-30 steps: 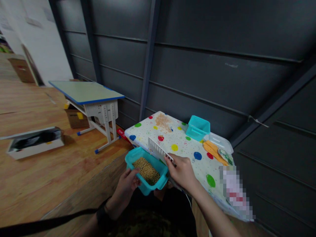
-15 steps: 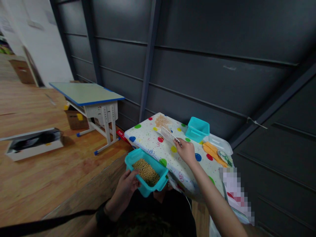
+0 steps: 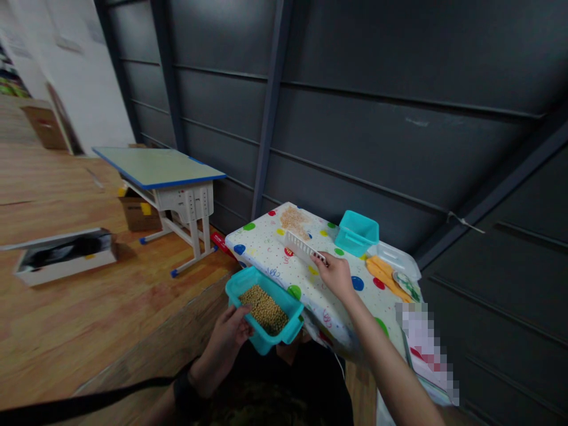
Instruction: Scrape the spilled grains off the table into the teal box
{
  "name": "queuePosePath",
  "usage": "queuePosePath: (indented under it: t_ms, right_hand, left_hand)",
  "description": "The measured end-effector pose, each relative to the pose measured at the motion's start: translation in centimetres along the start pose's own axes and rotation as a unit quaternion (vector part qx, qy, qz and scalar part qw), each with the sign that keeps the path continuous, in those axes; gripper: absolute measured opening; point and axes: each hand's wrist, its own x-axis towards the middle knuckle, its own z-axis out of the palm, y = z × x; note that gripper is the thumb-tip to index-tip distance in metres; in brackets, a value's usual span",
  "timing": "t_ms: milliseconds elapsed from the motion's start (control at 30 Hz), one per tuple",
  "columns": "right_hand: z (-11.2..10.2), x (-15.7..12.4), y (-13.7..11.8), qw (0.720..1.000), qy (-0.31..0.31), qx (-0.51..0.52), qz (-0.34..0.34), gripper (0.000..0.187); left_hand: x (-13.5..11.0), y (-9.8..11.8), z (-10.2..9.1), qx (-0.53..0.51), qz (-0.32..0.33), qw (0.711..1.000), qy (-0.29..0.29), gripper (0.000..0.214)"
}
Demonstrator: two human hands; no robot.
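Observation:
My left hand (image 3: 229, 332) grips the near left rim of a teal plastic tub (image 3: 293, 309), held just below the table's front edge. Inside lie yellowish beans (image 3: 264, 309) that look like soybeans. In my right hand (image 3: 335, 273) is a white slotted plastic strip (image 3: 298, 247), held at one end over the table with its face turned partly towards me. Just beyond the strip's far end, small pale tan grains (image 3: 293, 219) lie spread on the tablecloth. Whether the strip touches the cloth I cannot tell.
The table (image 3: 261, 242) has a spotted cloth. At its back right stand another teal tub (image 3: 356, 232), a clear lid (image 3: 402, 260) and an orange cloth (image 3: 384, 275). A dark panelled wall (image 3: 377, 124) rises behind. A desk (image 3: 160, 168) and an open white box (image 3: 66, 260) are left.
The white slotted strip has turned more upright and come slightly nearer to me. Some grains now trail towards it. My left hand and the tub of beans have hardly moved.

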Motion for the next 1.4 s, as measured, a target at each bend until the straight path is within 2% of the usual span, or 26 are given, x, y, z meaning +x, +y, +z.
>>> queuePosePath:
  t_ms: [400,533,967,1200,1400]
  right_hand:
    - [0.2,0.0,1.5,0.998,0.030,0.052,0.026,0.027]
    - [0.2,0.0,1.4,0.997,0.016,0.071,0.029,0.025]
    - [-1.3,-0.1,-0.4,0.996,-0.039,0.074,0.008,0.028]
    - [-1.3,-1.7,-1.8,0.996,-0.015,0.086,0.028,0.032]
    - [-2.3,-3.4,-3.4,0.993,-0.003,0.113,0.020,0.036]
  left_hand:
    - [-0.4,0.2,0.4,-0.009,0.004,1.000,0.014,0.052]
    - [-0.3,0.2,0.3,-0.007,0.005,1.000,0.010,0.053]
    - [-0.6,0.0,0.5,-0.011,-0.001,1.000,0.019,0.047]
    - [-0.7,0.1,0.7,-0.001,-0.016,0.999,0.028,0.038]
    - [-0.7,0.3,0.7,0.005,0.006,1.000,0.011,0.039]
